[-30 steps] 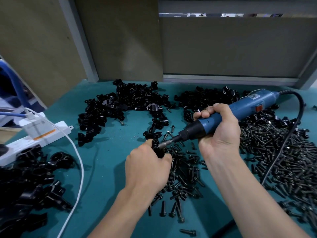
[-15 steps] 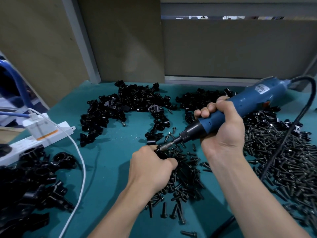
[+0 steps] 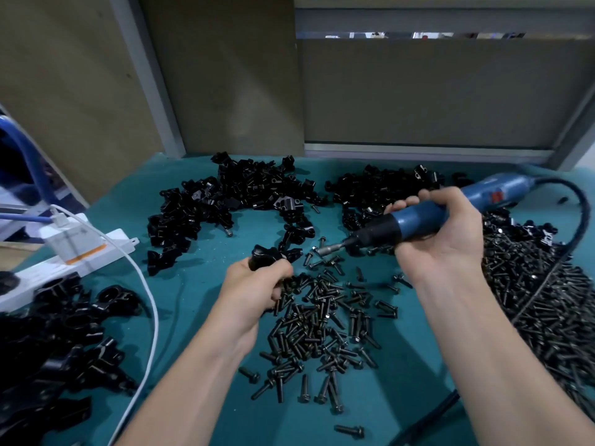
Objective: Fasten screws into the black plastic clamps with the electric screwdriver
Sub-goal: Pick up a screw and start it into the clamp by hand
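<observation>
Black plastic: one clamp (image 3: 265, 256) sits clenched in the left hand (image 3: 254, 291) at centre, probably steadied for driving. The right hand (image 3: 444, 243) wraps the blue electric screwdriver (image 3: 415, 222), its tip apart to the clamp's right, above loose screws (image 3: 318, 320). Fingers hide whether a screw is seated.

Left hand (image 3: 257, 284): bare, seen from its back; smooth skin, rounded knuckles, the thumb side partly in shadow.
Right hand (image 3: 441, 243): bare, seen from the thumb side; a broad heel of the palm, and fingertips (image 3: 397, 207) with short, plain nails.
Left forearm (image 3: 199, 375): bare from the wrist down past the near edge of the desk (image 3: 199, 284); slim and smooth.
Right forearm (image 3: 502, 365): bare the same way; slim, with faint tendon lines by the wrist.
Worn: only bare skin shows, from the fingertips to where both arms leave sight.
</observation>
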{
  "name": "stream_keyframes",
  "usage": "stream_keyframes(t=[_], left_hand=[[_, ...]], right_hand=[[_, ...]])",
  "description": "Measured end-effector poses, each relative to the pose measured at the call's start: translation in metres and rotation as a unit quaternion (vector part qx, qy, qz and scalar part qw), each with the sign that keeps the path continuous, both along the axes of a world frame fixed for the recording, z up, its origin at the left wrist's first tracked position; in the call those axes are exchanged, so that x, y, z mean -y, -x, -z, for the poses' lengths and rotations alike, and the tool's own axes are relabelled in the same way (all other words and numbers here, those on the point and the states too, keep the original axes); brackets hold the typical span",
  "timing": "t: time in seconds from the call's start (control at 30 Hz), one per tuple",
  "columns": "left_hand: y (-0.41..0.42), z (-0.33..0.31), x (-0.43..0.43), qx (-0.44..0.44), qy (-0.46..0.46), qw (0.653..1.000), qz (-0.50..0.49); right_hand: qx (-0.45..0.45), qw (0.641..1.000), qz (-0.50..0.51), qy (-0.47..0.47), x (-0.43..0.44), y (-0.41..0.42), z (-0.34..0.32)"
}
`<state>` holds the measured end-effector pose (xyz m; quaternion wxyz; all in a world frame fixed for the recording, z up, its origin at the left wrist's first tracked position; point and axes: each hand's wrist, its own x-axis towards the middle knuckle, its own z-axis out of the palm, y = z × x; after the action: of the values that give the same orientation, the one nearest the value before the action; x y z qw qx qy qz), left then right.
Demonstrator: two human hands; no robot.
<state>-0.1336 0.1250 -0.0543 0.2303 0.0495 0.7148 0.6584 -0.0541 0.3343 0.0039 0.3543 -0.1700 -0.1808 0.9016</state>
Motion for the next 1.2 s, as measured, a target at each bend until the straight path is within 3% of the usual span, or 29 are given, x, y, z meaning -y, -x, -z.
stream_keyframes(t=[0.1,0.23,0.6,0.73,0.8,0.87,0.93,1.0,1.1,1.2], left_hand=[[-0.002,0.003,-0.002,0.015,-0.047,0.999,-0.002],[0.001,0.004,-0.003,0.008,-0.108,0.994,-0.021],[0.005,0.014,-0.005,-0.093,-0.061,0.993,-0.043],[0.005,0.015,-0.004,-0.146,-0.022,0.987,-0.054],[0.004,0.016,-0.003,-0.166,0.004,0.985,-0.049],[0.003,0.017,-0.003,-0.181,0.028,0.982,-0.043],[0.004,0.018,-0.004,-0.192,0.046,0.979,-0.042],[0.004,0.019,-0.005,-0.200,0.056,0.977,-0.042],[0.004,0.019,-0.004,-0.203,0.059,0.976,-0.047],[0.004,0.020,-0.002,-0.214,0.066,0.973,-0.056]], right_hand=[[0.056,0.997,0.019,0.046,-0.006,0.005,0.016],[0.199,0.980,0.001,0.014,-0.015,0.015,0.032],[0.401,0.889,-0.045,-0.218,-0.022,0.006,0.045],[0.500,0.799,-0.039,-0.332,-0.027,-0.003,0.045],[0.561,0.708,-0.049,-0.427,-0.026,-0.007,0.038],[0.621,0.587,-0.064,-0.515,-0.028,-0.009,0.027],[0.642,0.507,-0.052,-0.573,-0.031,-0.009,0.014],[0.612,0.475,-0.086,-0.626,-0.028,-0.008,0.003],[0.511,0.465,-0.238,-0.682,-0.009,-0.007,0.000],[0.472,0.409,-0.278,-0.730,0.009,-0.001,0.010]])
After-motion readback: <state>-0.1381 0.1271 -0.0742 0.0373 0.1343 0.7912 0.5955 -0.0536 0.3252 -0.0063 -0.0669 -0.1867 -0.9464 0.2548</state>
